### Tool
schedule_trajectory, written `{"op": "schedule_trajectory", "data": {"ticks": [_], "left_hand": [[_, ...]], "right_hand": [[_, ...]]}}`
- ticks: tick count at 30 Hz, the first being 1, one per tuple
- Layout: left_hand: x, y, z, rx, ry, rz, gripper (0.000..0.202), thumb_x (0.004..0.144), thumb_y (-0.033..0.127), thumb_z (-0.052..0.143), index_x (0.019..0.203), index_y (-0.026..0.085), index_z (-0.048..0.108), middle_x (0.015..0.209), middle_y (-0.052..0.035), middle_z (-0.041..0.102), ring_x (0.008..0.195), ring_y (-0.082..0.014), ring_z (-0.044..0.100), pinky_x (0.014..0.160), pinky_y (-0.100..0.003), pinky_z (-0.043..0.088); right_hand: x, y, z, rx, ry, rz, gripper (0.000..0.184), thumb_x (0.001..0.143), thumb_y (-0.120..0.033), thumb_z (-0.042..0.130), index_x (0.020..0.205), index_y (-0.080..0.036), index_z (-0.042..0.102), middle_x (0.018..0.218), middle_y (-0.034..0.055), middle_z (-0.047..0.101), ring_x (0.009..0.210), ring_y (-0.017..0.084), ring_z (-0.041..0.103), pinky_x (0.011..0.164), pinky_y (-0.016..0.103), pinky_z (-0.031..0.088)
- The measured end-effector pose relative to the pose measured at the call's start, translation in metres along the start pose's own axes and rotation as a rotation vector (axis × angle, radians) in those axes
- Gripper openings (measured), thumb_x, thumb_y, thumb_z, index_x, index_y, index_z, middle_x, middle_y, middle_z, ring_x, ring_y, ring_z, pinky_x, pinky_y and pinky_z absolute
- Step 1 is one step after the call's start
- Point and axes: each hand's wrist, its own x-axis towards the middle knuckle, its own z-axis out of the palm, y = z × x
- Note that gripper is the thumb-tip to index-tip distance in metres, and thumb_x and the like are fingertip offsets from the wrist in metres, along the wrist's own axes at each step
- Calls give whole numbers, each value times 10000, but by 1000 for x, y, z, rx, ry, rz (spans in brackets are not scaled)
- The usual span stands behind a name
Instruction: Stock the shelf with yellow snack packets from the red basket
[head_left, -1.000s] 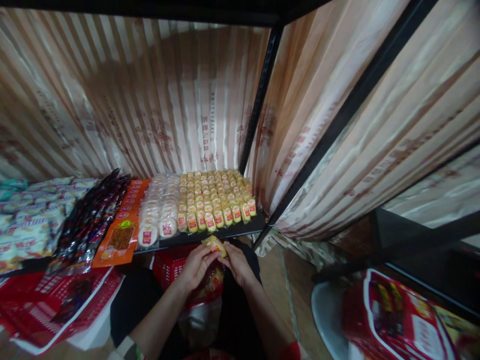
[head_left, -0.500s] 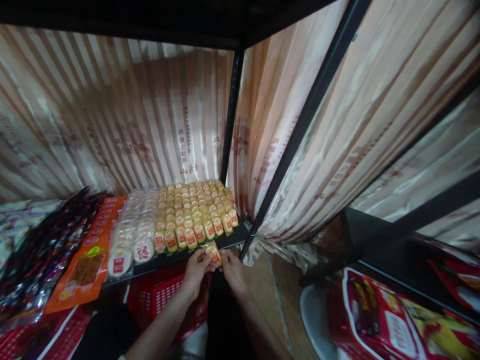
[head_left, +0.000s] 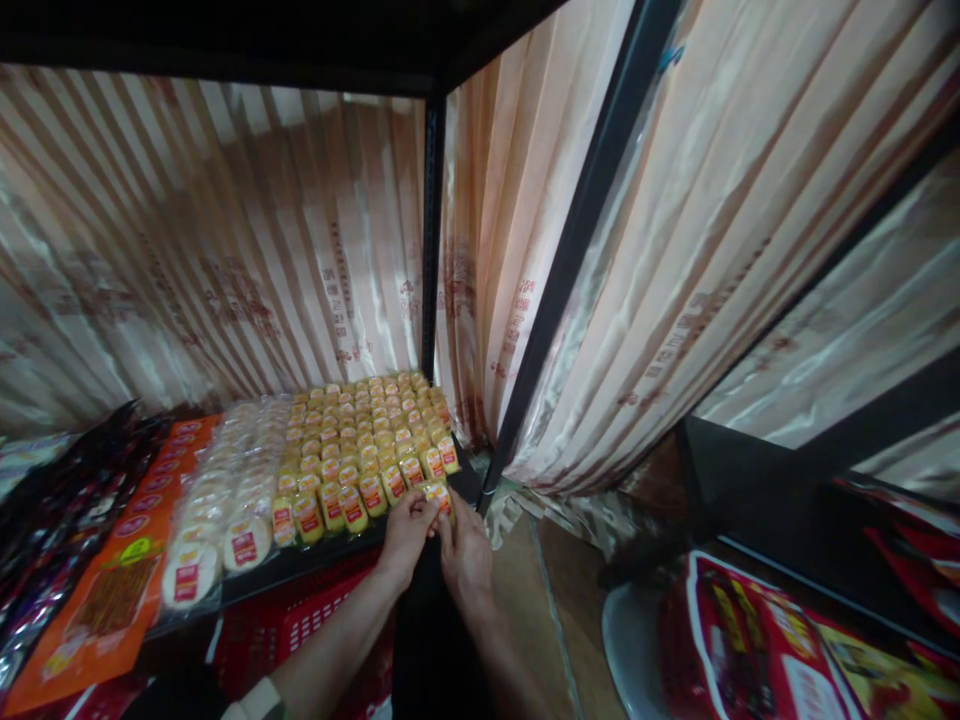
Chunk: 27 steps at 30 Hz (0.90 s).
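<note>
The small yellow packet (head_left: 439, 494) pinched between the left hand (head_left: 407, 530) and the right hand (head_left: 465, 555) is mostly covered by their fingers, its print too small to read, while the red basket (head_left: 300, 625) under the left forearm is partly hidden and the red bag (head_left: 757, 640) well right of the right hand runs off the bottom edge.

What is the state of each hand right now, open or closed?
Left hand: closed, pinching the small yellow plastic snack packet with red label.
Right hand: closed, pinching the same packet.
</note>
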Motion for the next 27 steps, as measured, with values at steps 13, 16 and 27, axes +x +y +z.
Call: {"op": "schedule_trajectory", "data": {"ticks": [13, 16, 27], "left_hand": [[41, 8, 11, 461, -15, 293, 274, 698, 290, 657, 956, 200, 637, 620, 40, 570, 573, -111, 522, 595, -210, 404], [49, 17, 11, 547, -35, 330, 186, 725, 347, 626, 822, 189, 640, 611, 26, 585, 574, -120, 528, 584, -216, 394], [91, 68, 12, 736, 119, 465, 257, 734, 354, 594, 879, 150, 653, 699, -21, 636, 624, -138, 552, 619, -241, 416]], "right_hand": [[35, 7, 8, -2, 76, -13, 416, 839, -266, 420, 1207, -121, 549, 1145, 158, 613, 1061, 258, 548, 946, 427, 427], [42, 5, 10, 38, 80, -22, 436, 849, -301, 433, 1247, -144, 520, 1188, 140, 598, 1097, 252, 534, 975, 432, 404], [67, 28, 32, 120, 99, -3, 573, 920, -432, 281, 1393, -110, 310, 1445, 161, 346, 1357, 226, 275, 1102, 455, 248]]}}
